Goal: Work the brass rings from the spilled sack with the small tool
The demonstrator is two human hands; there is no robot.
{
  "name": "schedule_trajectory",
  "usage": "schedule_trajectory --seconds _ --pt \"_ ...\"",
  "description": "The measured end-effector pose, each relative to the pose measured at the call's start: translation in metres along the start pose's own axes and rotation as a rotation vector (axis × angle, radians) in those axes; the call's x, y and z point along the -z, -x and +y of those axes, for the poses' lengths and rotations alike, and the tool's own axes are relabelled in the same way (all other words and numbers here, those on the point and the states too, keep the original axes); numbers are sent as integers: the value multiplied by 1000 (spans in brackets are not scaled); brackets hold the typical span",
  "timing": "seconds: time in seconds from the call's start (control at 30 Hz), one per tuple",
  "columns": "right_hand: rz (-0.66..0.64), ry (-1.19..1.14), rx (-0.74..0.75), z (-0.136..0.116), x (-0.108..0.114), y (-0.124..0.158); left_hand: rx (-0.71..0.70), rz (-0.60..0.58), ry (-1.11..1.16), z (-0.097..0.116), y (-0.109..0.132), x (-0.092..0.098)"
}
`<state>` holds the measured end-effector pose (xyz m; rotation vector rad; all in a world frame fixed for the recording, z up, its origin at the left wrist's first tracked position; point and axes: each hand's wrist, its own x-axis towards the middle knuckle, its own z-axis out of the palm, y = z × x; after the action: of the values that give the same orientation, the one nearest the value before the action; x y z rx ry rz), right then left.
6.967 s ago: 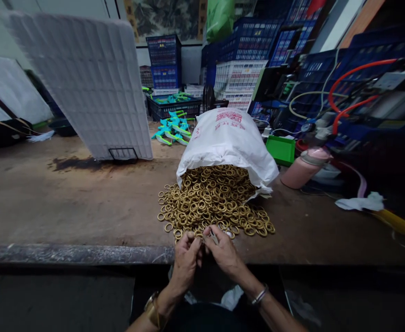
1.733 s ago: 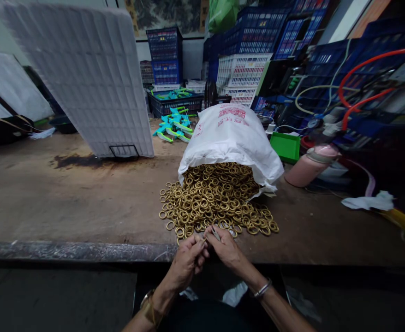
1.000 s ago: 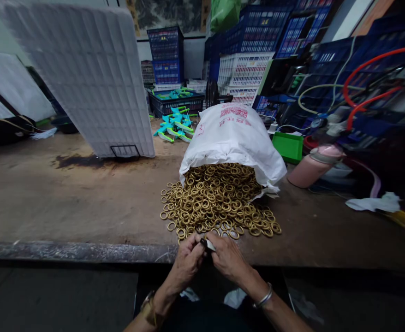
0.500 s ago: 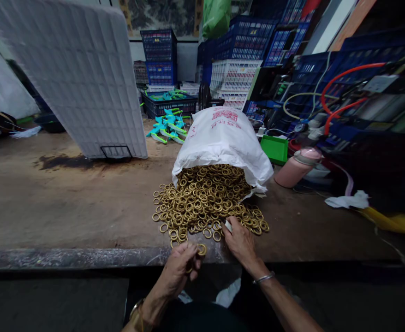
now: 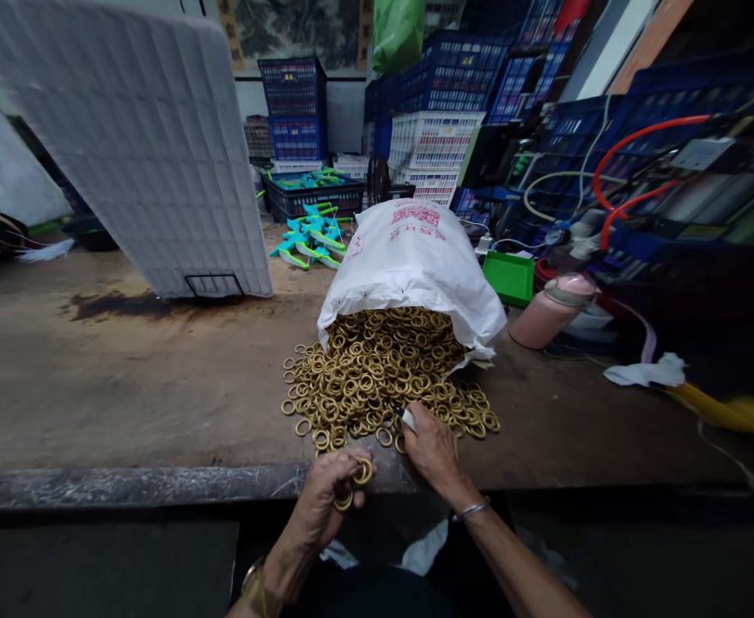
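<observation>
My left hand (image 5: 329, 493) is in front of the table's edge, its fingers closed around a few brass-coloured rings (image 5: 363, 470). One ring shows at the fingertips and another hangs lower, by the palm. At the front of a spread pile of the same rings (image 5: 377, 378), my right hand (image 5: 434, 442) is closed on a small white object with a dark tip (image 5: 409, 419). Its exact kind is too small to make out. The pile spills from the mouth of a white woven sack (image 5: 416, 257) lying on its side.
A tall white ribbed panel (image 5: 209, 172) stands at the left of the wooden table (image 5: 125, 386). Behind the sack are turquoise and green plastic parts (image 5: 313, 236) and stacked crates (image 5: 438, 137). To the right stand a green tray (image 5: 509, 276) and a pink bottle (image 5: 554, 309).
My left hand has turned, so its rings show more fully. My right hand has shifted slightly left along the pile's front, still closed on the white object.
</observation>
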<state>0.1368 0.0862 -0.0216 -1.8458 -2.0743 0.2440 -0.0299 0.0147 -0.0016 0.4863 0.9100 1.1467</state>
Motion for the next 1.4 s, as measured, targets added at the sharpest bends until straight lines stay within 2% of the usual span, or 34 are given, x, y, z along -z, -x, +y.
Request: schedule_trajectory --seconds 0.1,0.23,0.4,0.57,0.77,0.93,1.07,1.17,1.4 --pt "0 -154 -29 -1 0 1 71 22 57 -4 -2 2" --pt "-17 -503 -38 -13 0 4 112 60 177 -7 -6 4" --pt "-155 -827 -79 -33 -2 12 184 74 271 -6 -10 8" --pt "-248 -983 -117 -39 -10 20 133 39 199 -4 -8 2" --pt "-288 -972 -146 -41 -14 23 48 47 81 -4 -7 -4" --pt "-287 -890 -39 -43 -4 19 9 87 -35 -6 -8 -2" --pt "-275 -792 21 -45 1 15 -152 116 -312 -7 -7 -2" --pt "-286 -707 53 -47 0 14 -220 102 -391 -8 -7 -1" --pt "-323 -680 35 -45 -5 19 -36 -21 -302 -13 -6 6"
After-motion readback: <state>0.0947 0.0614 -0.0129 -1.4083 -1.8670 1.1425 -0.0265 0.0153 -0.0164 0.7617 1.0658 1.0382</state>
